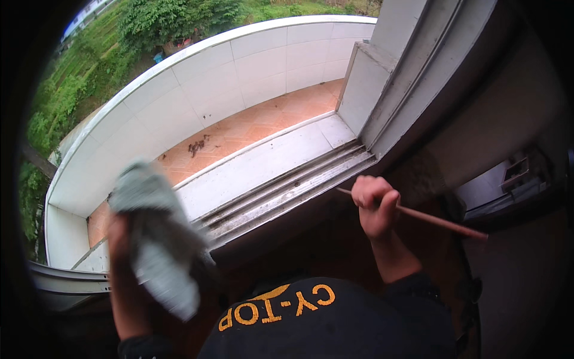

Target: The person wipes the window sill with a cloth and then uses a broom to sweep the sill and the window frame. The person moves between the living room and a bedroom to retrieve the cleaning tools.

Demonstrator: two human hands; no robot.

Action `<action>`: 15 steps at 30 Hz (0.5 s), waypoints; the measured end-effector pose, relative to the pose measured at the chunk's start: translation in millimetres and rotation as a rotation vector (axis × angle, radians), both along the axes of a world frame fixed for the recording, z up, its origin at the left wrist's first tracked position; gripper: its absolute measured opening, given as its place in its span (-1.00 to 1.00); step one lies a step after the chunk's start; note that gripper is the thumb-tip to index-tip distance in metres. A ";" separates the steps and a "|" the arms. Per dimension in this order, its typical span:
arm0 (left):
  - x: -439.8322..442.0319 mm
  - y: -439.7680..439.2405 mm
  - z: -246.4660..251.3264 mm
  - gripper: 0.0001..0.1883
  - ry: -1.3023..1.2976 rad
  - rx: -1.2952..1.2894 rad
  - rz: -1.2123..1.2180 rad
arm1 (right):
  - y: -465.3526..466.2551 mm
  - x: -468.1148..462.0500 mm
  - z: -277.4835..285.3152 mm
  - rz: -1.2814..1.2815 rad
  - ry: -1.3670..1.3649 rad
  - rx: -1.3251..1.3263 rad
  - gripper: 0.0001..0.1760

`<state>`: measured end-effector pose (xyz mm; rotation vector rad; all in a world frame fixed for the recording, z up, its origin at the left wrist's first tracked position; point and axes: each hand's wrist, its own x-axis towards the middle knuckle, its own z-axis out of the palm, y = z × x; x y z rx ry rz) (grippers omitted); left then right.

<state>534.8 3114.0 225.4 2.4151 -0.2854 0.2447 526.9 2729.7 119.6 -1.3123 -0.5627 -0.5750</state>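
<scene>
My left hand (pixel 120 235), blurred by motion, holds a grey-green cloth (pixel 154 224) that hangs down on its right side, over the left end of the window sill. My right hand (pixel 376 204) is closed around a thin reddish-brown stick (pixel 441 221), which slants down to the right; its thin tip shows just left of the fist. Between my hands runs a sliding-window track (pixel 298 184) with dark dirt in its grooves. Beyond it lies a white tiled sill (pixel 264 157).
A curved white tiled balcony wall (pixel 206 76) stands outside, above an orange tiled floor (pixel 255 121) with dark debris (pixel 197 146). The window frame (pixel 415 80) rises at the right. Another metal frame rail (pixel 69 280) is at the lower left.
</scene>
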 end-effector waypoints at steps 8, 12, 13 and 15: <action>91.0 -88.7 -25.3 -0.60 -0.194 -0.376 0.112 | 3.9 -36.2 2.5 0.062 0.046 -0.500 -0.45; 106.0 -42.9 -10.8 -0.63 -0.224 -0.468 0.214 | 39.4 -52.2 -20.1 -0.011 -0.049 -0.425 -0.50; 112.5 -32.4 -10.4 -0.64 -0.221 -0.492 0.220 | 46.3 -48.1 -20.8 0.008 -0.122 -0.402 -0.68; 119.7 -8.2 -7.4 -0.65 -0.218 -0.520 0.236 | 49.3 -32.3 -22.9 -0.179 -0.202 -0.584 -0.82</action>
